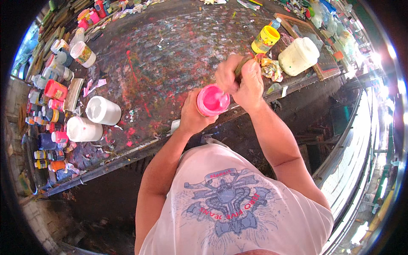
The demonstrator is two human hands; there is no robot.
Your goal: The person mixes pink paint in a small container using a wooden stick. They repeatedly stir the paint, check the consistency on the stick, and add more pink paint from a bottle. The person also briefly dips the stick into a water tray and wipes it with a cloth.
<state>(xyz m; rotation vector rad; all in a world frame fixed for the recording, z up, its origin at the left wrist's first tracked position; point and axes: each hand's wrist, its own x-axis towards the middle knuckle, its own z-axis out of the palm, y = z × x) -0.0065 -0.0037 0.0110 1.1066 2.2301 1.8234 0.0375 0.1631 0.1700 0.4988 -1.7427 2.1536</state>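
"where is there room to move?"

"forward and left, across the stained surface. its near edge passes right by the hands, while the white jug and yellow tub crowd the right side."

"and the pink jar?"

"by that near edge, mouth up; whether its base rests there is hidden. it looks stiff and fairly light, probably plastic, slick where wet. the pink paint inside could slosh, so a low hold around the side seems safest."

"how does each grip stand?"

"the left hand curls closed around the jar's side. the right hand pinches a slim dark stick, fingers together; it seems rigid, best held high."
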